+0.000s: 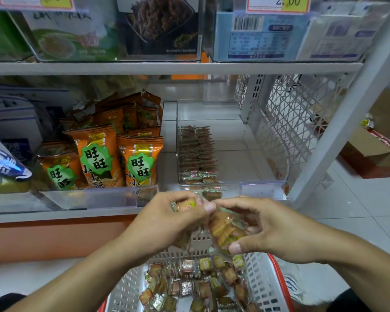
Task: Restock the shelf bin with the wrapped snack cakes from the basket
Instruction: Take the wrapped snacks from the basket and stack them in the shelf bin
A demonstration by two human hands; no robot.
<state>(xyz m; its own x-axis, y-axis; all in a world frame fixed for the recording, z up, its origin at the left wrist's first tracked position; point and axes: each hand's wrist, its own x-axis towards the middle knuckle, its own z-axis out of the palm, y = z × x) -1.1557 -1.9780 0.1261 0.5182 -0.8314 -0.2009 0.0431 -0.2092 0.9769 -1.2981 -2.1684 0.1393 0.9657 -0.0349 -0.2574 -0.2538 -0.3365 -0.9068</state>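
Two bare hands meet above a white plastic basket [131,287] in a shop aisle. The left hand [167,219] pinches a single wrapped snack cake [186,204] between thumb and fingers, while the right hand [263,228] curls round a stacked handful of cakes [226,233], thumb pressed under the stack. Loose wrapped cakes [198,284] lie heaped in the basket below. Just beyond the hands, the clear shelf bin [263,188] holds two neat rows of the same cakes [197,152] along its left side; its right side is bare. In the neighbouring bin to the left stand orange snack bags [97,154]. Price tags [278,3] hang on the shelf above.
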